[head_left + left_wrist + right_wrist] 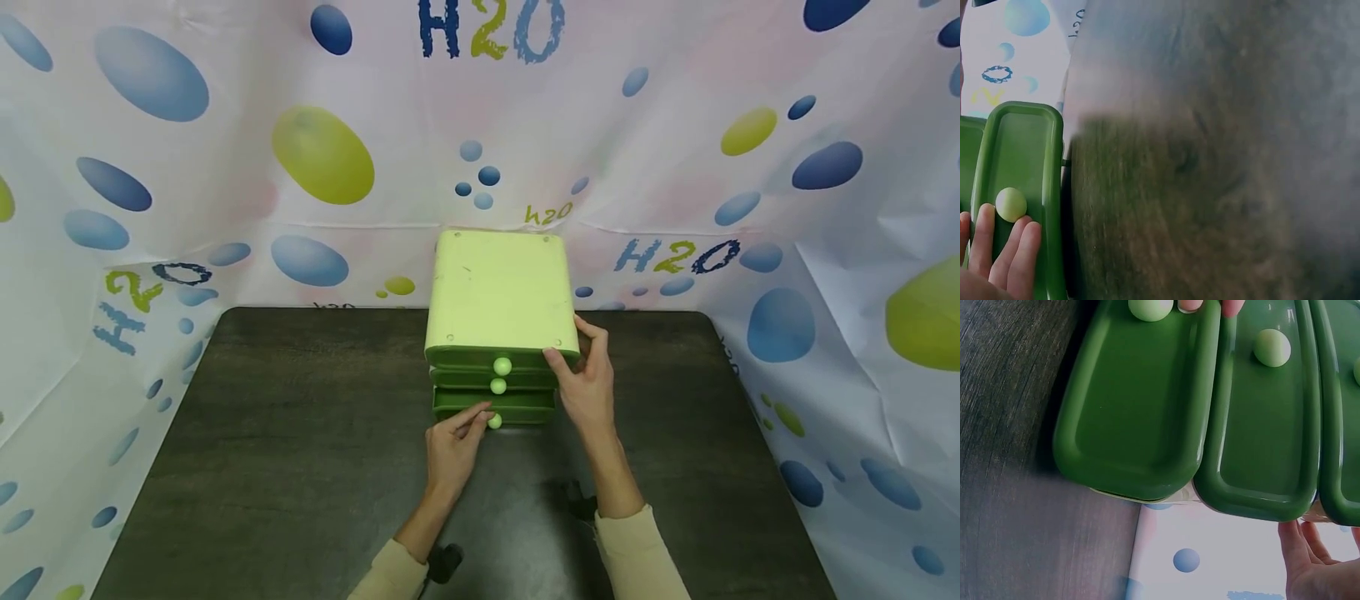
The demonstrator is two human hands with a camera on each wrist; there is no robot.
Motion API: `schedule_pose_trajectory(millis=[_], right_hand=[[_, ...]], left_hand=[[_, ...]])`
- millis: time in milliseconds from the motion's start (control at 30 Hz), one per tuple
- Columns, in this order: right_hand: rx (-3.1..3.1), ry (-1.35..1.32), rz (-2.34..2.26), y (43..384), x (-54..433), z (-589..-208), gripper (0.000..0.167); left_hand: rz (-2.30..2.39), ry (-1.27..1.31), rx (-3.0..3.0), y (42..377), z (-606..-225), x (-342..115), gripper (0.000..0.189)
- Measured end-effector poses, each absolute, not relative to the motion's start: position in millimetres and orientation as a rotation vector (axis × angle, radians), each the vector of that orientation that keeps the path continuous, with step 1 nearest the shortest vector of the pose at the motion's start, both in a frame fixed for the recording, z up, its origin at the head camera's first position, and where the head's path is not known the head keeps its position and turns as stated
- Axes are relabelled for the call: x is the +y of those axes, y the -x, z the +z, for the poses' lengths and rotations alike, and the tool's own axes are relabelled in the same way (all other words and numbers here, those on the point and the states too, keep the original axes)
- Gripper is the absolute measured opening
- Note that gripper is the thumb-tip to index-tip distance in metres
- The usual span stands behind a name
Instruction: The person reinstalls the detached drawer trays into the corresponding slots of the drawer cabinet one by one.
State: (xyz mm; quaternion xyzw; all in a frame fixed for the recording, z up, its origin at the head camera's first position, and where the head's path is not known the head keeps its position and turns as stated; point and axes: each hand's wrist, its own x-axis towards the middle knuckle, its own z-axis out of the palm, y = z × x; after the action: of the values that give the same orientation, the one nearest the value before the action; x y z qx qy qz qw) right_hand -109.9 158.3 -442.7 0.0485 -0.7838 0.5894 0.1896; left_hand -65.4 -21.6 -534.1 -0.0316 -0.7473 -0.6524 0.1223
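Note:
A small drawer cabinet (498, 287) with a light yellow-green top stands at the far edge of the dark table. Its green drawers are stacked, each with a round pale knob. The bottom drawer (1022, 140) is pulled partly out, its inside showing from above. My left hand (452, 450) pinches the bottom drawer's knob (1011, 204), with one fingertip at the drawer's upper rim. My right hand (588, 387) grips the cabinet's front right corner: thumb at the front edge of the top, fingers along the side. The middle drawer (1266, 425) sits farther back than the bottom one.
Dark wood-look table (315, 433) extends to both sides of the cabinet. Behind it hangs a white backdrop (405, 125) with blue and green dots and H2O lettering, folding round the left and right sides. Black wrist-camera parts (446, 563) sit by both sleeves.

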Motion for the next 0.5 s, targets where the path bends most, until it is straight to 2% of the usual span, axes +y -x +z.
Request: schedule_pose_trajectory(millis=[500], right_hand=[[-2.196, -0.153, 1.676, 110.7, 159.1, -445.2, 0.055]], left_hand=[[-2.003, 0.092, -2.214, 89.8, -571.9, -28.5, 0.023]])
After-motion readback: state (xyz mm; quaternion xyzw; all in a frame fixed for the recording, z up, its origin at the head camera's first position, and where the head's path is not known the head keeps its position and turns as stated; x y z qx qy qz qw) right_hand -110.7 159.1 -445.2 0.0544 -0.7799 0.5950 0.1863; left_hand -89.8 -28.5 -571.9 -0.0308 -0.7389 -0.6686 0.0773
